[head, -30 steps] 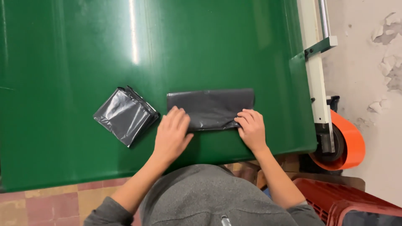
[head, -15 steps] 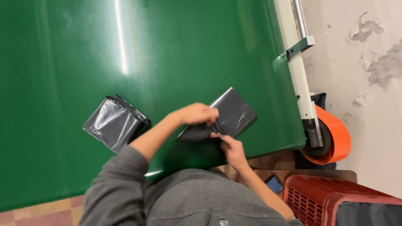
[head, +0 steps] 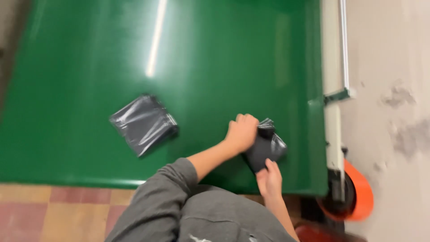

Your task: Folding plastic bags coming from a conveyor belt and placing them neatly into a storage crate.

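One dark grey plastic bag already lies folded flat on the green desk, well off to the left of your left hand. The second folded bag looks nearly done: a small, glossy, dark, slightly creased packet. Your left hand is curled down on its top edge; your right hand touches its near corner, fingers together. Final pressing and setting aside seem left.

folded dark grey plastic package near table's right edge, under both hands | second flat grey package lies well left
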